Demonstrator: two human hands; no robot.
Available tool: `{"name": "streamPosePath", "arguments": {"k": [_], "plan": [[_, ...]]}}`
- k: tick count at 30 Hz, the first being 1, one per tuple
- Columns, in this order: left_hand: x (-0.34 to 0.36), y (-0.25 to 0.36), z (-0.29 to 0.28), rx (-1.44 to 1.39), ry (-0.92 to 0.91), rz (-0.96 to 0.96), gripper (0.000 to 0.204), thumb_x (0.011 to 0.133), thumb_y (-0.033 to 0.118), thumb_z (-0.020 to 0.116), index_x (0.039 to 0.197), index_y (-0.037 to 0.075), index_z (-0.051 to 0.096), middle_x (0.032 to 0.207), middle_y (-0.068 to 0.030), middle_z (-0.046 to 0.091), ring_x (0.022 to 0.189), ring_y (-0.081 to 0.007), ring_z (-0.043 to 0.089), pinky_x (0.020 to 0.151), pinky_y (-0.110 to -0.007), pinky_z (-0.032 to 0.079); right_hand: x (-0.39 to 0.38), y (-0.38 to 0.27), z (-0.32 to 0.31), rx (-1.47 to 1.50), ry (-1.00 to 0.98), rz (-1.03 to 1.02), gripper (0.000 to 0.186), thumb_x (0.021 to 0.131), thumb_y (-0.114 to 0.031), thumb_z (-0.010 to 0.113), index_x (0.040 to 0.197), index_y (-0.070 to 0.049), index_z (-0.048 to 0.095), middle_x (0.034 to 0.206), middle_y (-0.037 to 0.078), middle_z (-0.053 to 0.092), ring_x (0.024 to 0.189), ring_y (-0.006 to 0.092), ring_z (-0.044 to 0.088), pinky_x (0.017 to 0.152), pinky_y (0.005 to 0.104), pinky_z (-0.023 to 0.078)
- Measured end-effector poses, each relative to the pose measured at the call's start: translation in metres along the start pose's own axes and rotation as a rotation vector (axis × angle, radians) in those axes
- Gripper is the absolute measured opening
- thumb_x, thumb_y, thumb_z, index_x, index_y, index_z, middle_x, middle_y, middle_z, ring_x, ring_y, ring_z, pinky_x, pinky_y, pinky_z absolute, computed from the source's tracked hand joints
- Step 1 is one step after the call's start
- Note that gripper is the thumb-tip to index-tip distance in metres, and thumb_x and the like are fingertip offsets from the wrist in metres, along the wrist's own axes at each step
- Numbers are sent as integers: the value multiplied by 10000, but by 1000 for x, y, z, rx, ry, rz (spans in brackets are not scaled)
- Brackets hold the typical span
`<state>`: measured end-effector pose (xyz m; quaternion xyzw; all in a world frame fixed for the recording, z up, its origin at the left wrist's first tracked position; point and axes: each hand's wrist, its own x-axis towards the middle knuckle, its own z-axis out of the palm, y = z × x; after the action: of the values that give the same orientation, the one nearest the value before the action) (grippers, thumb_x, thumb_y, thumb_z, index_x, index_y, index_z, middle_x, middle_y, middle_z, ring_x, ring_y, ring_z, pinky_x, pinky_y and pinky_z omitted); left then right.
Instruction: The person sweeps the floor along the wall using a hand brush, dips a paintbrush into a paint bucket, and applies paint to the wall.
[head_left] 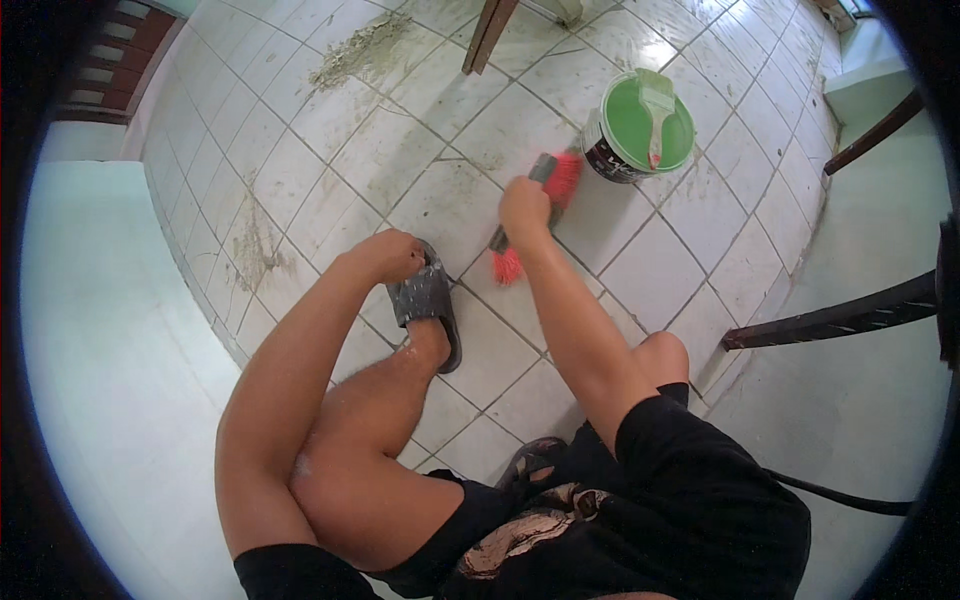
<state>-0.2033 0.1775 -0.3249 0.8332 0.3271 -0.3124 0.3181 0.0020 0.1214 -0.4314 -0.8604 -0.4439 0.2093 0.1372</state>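
Observation:
My right hand (525,212) is closed round the grey back of a hand brush (542,168) with red bristles, held low at the tiled floor. Just right of the brush stands a round paint bucket (603,158) with green paint inside. A flat paintbrush (657,110) coated in green lies across its top. My left hand (392,255) has its fingers curled in, over the toe end of the dark slipper (425,298) on my left foot. Whether those fingers hold anything is hidden.
Dried dirt smears (360,50) mark the white tiles (645,265) at the far left. A brown wooden leg (490,35) stands at the far middle. Another dark leg (830,312) juts in from the right. Pale walls (110,330) bound both sides.

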Motion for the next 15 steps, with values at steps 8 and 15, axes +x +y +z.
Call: {"name": "streamPosePath", "arguments": {"k": [8,15], "plan": [[-23,-16,12,-197,51,-119,237,808,202,515,875,19,650,784,-118,671,736,-280,639,688,-377,490,58,-121,44,100,80,-252,160,789,-110,521,776,-8,643,824,200,648,765,319,657,670,405,532],[-38,-26,24,-84,79,-165,246,806,235,525,797,17,639,755,-170,635,728,-323,607,666,-399,468,75,-120,24,343,38,-220,192,786,-127,513,775,18,638,827,243,629,824,405,612,736,451,501]]}}
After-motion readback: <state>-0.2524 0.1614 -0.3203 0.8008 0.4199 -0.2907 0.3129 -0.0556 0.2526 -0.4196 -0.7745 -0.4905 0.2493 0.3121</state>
